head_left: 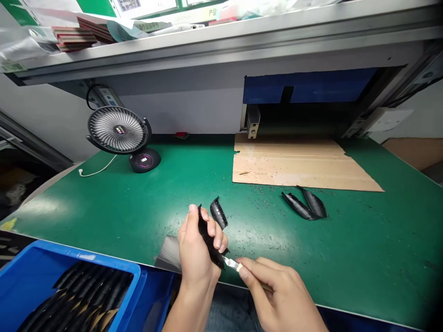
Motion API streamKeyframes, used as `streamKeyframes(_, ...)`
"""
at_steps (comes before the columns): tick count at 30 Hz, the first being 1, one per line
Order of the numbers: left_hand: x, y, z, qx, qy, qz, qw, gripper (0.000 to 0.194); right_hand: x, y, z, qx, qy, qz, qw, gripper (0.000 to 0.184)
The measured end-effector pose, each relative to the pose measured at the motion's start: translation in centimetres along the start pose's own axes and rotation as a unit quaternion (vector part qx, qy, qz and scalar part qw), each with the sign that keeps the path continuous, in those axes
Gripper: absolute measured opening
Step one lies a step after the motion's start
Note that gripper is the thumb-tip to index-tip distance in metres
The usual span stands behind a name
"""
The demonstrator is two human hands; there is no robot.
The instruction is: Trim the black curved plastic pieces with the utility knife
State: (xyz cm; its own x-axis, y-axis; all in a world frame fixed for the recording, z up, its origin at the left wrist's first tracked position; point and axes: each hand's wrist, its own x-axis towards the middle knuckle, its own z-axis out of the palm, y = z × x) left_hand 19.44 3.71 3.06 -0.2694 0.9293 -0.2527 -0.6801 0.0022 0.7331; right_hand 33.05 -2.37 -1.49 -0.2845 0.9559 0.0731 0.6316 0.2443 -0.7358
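The left hand [195,251] is closed around a long black plastic piece [211,246], above the green table [104,207]. The long side of the piece goes from far left down to near right. Its lower end points to the small knife [231,263], which the right hand [277,290] pinches.
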Motion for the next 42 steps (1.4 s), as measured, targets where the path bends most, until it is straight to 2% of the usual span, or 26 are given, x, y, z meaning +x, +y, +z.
streamKeyframes(4,0.1,-0.3,-0.1,0.0,0.008,0.002,1.0,0.031,-0.5,0.4,0.8,-0.07,0.075,-0.038,0.994,0.023)
streamKeyframes(8,0.6,-0.4,-0.3,-0.009,0.032,-0.003,0.999,0.028,-0.8,1.1,1.4,-0.137,0.182,-0.134,0.964,0.024)
streamKeyframes(10,1.1,-0.4,-0.5,-0.025,0.047,-0.012,0.999,0.025,-0.7,1.4,1.5,-0.114,0.217,-0.183,0.952,0.029)
streamKeyframes(11,1.3,-0.4,-0.6,-0.032,0.051,-0.017,0.998,0.024,-0.6,1.4,1.5,-0.069,0.231,-0.18,0.954,0.031)
streamKeyframes(12,1.4,-0.4,-0.7,-0.038,0.051,-0.022,0.998,0.023,-0.5,1.4,1.6,-0.002,0.241,-0.151,0.959,0.03)
streamKeyframes(14,1.1,-0.8,-0.7,-0.039,0.039,-0.032,0.998,0.023,0.2,1.1,1.8,0.166,0.222,-0.027,0.96,0.03)
streamKeyframes(16,0.4,-1.5,-0.5,-0.026,0.008,-0.049,0.998,0.025,1.1,0.7,2.2,0.306,0.127,0.096,0.939,0.032)
streamKeyframes(18,-0.5,-2.4,-0.4,-0.005,-0.021,-0.057,0.998,0.028,1.9,0.2,2.7,0.383,0.033,0.148,0.911,0.034)
streamKeyframes(19,-0.7,-2.7,-0.5,0.01,-0.03,-0.057,0.998,0.03,2.0,0.1,3.0,0.39,0.008,0.156,0.908,0.038)
streamKeyframes(20,-0.6,-2.9,-0.7,0.029,-0.033,-0.051,0.998,0.031,2.0,0.0,3.2,0.374,0.0,0.16,0.913,0.041)
streamKeyframes(22,0.7,-3.0,-1.6,0.103,-0.01,-0.001,0.995,0.031,1.3,0.3,3.4,0.289,0.019,0.163,0.943,0.044)
streamKeyframes(25,5.1,-2.4,-3.9,0.248,0.065,0.111,0.96,0.028,-0.5,1.9,2.3,0.157,0.064,0.165,0.972,0.044)
streamKeyframes(28,9.9,-2.2,-6.0,0.329,0.092,0.133,0.93,0.025,-0.5,4.7,-0.7,0.036,0.14,0.174,0.974,0.042)
streamKeyframes(30,12.1,-2.7,-6.4,0.396,0.094,0.145,0.902,0.022,1.1,6.8,-3.3,-0.051,0.188,0.172,0.966,0.041)
streamKeyframes(32,12.9,-3.3,-6.0,0.463,0.097,0.165,0.866,0.024,3.6,8.7,-5.8,-0.102,0.221,0.171,0.955,0.029)
streamKeyframes(34,12.5,-3.4,-4.9,0.516,0.095,0.189,0.83,0.031,5.9,10.2,-7.6,-0.125,0.23,0.169,0.95,0.018)
streamKeyframes(37,10.1,-3.1,-3.3,0.562,0.066,0.212,0.797,0.036,7.5,10.3,-8.8,-0.129,0.196,0.149,0.961,0.021)
streamKeyframes(38,9.0,-2.9,-2.8,0.568,0.047,0.208,0.795,0.036,7.3,9.7,-8.8,-0.119,0.175,0.129,0.969,0.021)
streamKeyframes(40,6.3,-2.8,-2.0,0.535,0.001,0.146,0.832,0.039,6.3,7.4,-8.6,-0.084,0.121,0.067,0.987,0.023)
streamKeyframes(42,3.6,-3.0,-1.1,0.399,-0.064,-0.036,0.914,0.046,4.7,4.7,-8.2,-0.029,0.034,-0.023,0.999,0.029)
